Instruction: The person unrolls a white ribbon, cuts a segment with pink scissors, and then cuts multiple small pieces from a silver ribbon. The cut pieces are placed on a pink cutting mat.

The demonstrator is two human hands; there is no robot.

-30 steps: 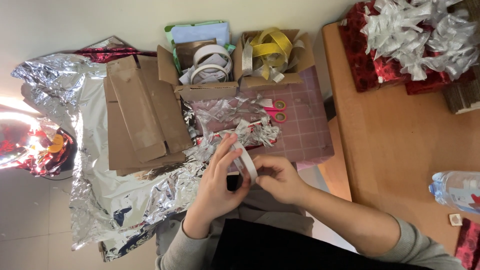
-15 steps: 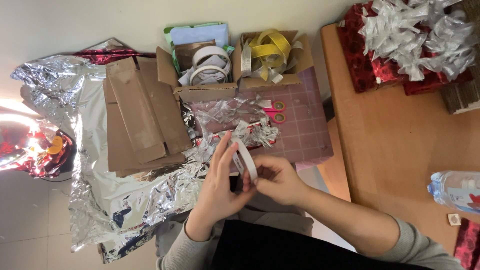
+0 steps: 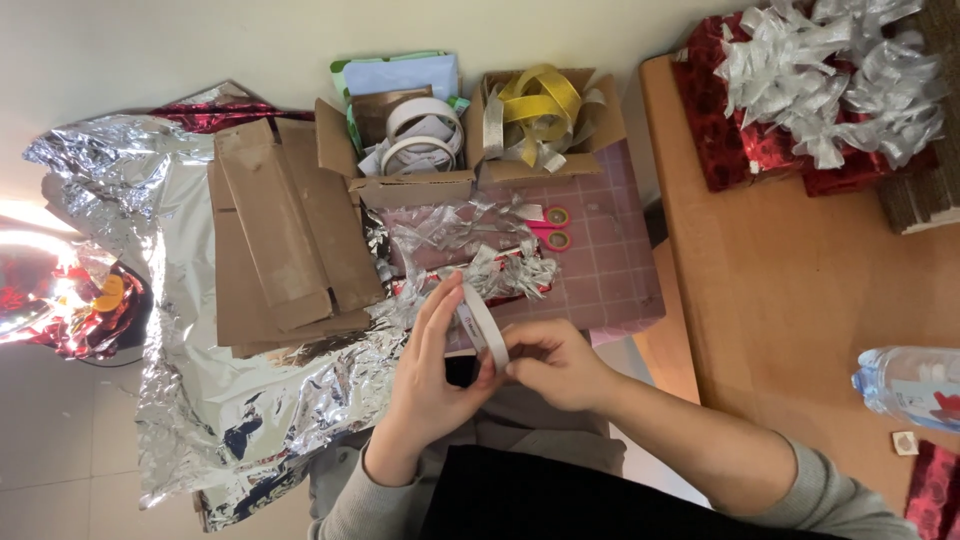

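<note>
My left hand point(image 3: 432, 385) and my right hand point(image 3: 553, 362) meet over my lap around a white roll of tape point(image 3: 484, 326), held on edge between them. The left fingers stretch up along the roll's left side. The right fingers pinch its lower edge. Just beyond the roll lies a small red box wrapped in crumpled silver ribbon point(image 3: 500, 270) on a pink cutting mat point(image 3: 610, 270). Pink-handled scissors point(image 3: 550, 226) lie on the mat behind it.
Flattened brown cardboard point(image 3: 280, 240) rests on a big sheet of silver foil point(image 3: 190, 380) to the left. Two open cartons hold tape rolls point(image 3: 420, 145) and yellow and silver ribbon point(image 3: 540, 115). A wooden table point(image 3: 800, 300) on the right carries red gifts with silver bows point(image 3: 820, 90) and a water bottle point(image 3: 915, 385).
Both hands stay on the tape roll; the fingers shift only slightly around it. Nothing else has moved.
</note>
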